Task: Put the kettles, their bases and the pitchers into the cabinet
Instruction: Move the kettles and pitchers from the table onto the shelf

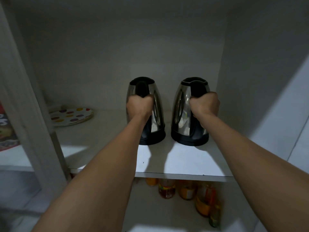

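I am reaching both arms out over the bottles [167,188] on the lower shelf [150,208], forearms stretched nearly straight into the cabinet [117,56]. Past the front edge of the upper shelf [184,163], my left hand [139,105] is curling its fingers [146,98] tight round the black handle of the left kettle [158,106]. My right hand [205,105] is gripping the handle of the right kettle [181,106] the same way, knuckles up. Both kettles appear to be standing upright on that shelf, just beside each other and not touching. I am judging them rigid, with smooth steel bodies that would slip in a grasp, so the handle is the place to hold. A dotted plate [71,116] is lying further back on the left.
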The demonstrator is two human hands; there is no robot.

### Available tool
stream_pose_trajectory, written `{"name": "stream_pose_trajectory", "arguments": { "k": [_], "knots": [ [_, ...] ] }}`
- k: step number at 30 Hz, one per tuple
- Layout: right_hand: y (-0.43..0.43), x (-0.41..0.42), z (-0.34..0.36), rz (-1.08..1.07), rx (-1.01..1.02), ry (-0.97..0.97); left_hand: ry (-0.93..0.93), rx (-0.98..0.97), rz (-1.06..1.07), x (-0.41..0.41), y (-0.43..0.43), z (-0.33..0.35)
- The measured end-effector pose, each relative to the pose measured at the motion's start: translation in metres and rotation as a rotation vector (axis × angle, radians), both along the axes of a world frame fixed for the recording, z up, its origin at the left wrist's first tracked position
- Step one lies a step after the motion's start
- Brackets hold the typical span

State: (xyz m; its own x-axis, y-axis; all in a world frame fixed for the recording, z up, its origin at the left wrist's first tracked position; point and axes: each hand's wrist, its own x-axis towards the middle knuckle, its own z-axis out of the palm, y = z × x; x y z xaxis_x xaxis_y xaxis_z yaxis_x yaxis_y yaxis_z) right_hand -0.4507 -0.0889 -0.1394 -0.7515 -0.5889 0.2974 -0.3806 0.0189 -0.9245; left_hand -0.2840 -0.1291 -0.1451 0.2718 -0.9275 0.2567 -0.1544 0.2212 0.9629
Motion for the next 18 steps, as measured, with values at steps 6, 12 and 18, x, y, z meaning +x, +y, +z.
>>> {"name": "stream_pose_trajectory", "arguments": {
  "k": [6, 12, 18],
  "knots": [
    [0.005, 0.004, 0.000, -0.026, 0.035, -0.032, -0.082, 0.026, 0.118, -0.002, 0.011, -0.026],
    [0.011, 0.007, -0.021, -0.092, 0.072, -0.032, -0.158, 0.015, 0.178, -0.005, 0.017, -0.072],
    [0.005, 0.021, -0.086, -0.209, 0.035, -0.079, -0.214, -0.093, 0.078, 0.007, -0.002, -0.099]
  ]
}}
